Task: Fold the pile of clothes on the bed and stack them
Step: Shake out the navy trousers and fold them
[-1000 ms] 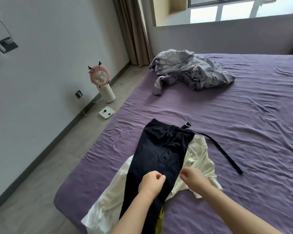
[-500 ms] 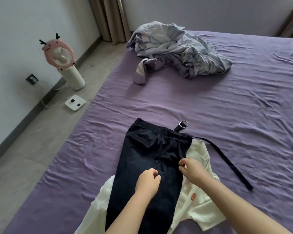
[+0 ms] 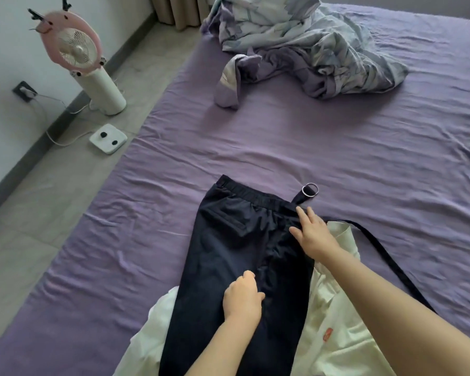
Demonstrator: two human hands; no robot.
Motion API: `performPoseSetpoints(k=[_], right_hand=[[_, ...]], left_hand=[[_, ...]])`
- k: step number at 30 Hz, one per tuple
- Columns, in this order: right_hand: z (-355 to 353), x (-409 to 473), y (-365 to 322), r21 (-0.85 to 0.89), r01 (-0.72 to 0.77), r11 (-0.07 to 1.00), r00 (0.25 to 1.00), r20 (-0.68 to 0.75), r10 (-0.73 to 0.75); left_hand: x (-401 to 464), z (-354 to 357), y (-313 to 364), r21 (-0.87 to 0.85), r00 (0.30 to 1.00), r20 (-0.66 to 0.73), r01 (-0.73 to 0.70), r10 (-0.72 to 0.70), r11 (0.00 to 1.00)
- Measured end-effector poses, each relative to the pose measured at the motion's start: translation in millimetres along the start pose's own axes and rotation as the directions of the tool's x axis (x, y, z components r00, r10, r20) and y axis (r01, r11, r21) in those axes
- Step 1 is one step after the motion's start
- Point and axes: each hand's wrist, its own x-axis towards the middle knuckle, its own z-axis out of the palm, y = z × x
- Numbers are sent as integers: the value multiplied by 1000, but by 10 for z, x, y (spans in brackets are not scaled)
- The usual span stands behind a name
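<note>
The left hand (image 3: 242,298) rests on the dark trousers (image 3: 236,267), its fingers curled under so its grip cannot be told. The right hand (image 3: 314,234) lies flat near the waistband, grip loose, fingers straight, holding nothing. The trousers are smooth and matte, their legs cut off below. A pale shirt (image 3: 334,335) lies mostly hidden beneath. A thin black belt (image 3: 385,256) ends in a metal ring. All lie on the creased purple bed (image 3: 337,147), a crumpled blanket (image 3: 304,47) farther off.

Navy trousers (image 3: 236,256) (plain), purple sheet (image 3: 337,158), pink fan (image 3: 71,47).
</note>
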Motion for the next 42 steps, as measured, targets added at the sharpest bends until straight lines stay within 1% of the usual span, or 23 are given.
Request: performPoseSetpoints(k=[1,3,5,8,10,12,15,16,18,20,21,24,25,27,29,30,32,34,35,37,38,40,42], right_hand=[[21,4,8,11,-10,1000,1000,6,10],[39,-44,41,-39,-9,999,1000,-9,9],[26,-133,58,16,-2,1000,1000,1,2],[-14,-301,64,8,-13,1000,1000,8,13],[-58,-426,62,14,-15,1000,1000,17,15],[-136,-570,54,75,-2,997,1000,21,1],[-360,-832,5,216,34,976,999,0,-35],[-451,-928,-19,250,61,966,998,-29,-55],[-635,-1138,-53,303,151,941,984,-135,-114],[-842,-1384,-89,292,263,920,950,-243,-195],[-944,-1513,-108,310,315,897,934,-269,-235],[-1223,-1971,-167,476,427,769,901,-293,-319],[-1311,-2129,-189,508,462,726,885,-316,-343],[-1483,-2461,-244,525,523,672,852,-355,-386],[-1641,-2793,-315,515,590,621,807,-382,-450],[-1708,-2962,-351,497,632,595,775,-405,-485],[-1815,-3293,-423,449,712,539,702,-462,-542],[-1893,-3606,-475,393,779,488,627,-523,-577],[-1924,-3744,-489,362,809,464,586,-558,-587],[-1987,-3981,-488,286,857,429,508,-616,-602],[-2024,-4090,-477,262,867,423,486,-630,-606],[-2106,-4277,-432,264,861,435,498,-615,-612],[-2169,-4413,-361,200,829,522,534,-559,-634]], left_hand=[[-4,1,-16,-32,1000,-1,0,0,999],[-30,-11,-56,-138,1000,-2,6,-7,990],[-105,-43,-106,-297,999,-7,29,-33,954],[-294,-108,-182,-538,999,-8,37,-49,842],[-453,-155,-222,-655,999,5,39,-48,755],[-623,-229,-251,-727,999,14,41,-45,685],[-868,-402,-258,-780,999,16,35,-36,625],[-949,-475,-250,-794,999,8,27,-34,607],[-1136,-632,-205,-808,999,-23,0,-31,589],[-1351,-795,-135,-820,998,-50,-26,-27,572],[-1463,-871,-97,-826,998,-55,-36,-17,562],[-1833,-1108,64,-827,996,-69,-90,60,556],[-1958,-1183,138,-821,991,-97,-131,90,556],[-2179,-1350,325,-776,963,-239,-267,126,571],[-2414,-1544,571,-720,916,-367,-390,161,575],[-2555,-1648,702,-711,901,-392,-425,186,561],[-2848,-1835,941,-711,893,-387,-449,232,541],[-3155,-1967,1105,-678,883,-382,-468,272,567],[-3305,-2016,1157,-678,874,-386,-486,296,551],[-3601,-2087,1216,-707,848,-419,-528,323,470],[-3743,-2125,1224,-711,834,-452,-551,316,438],[-4023,-2221,1227,-687,795,-527,-607,301,400],[-4280,-2339,1216,-642,744,-578,-668,336,377]])
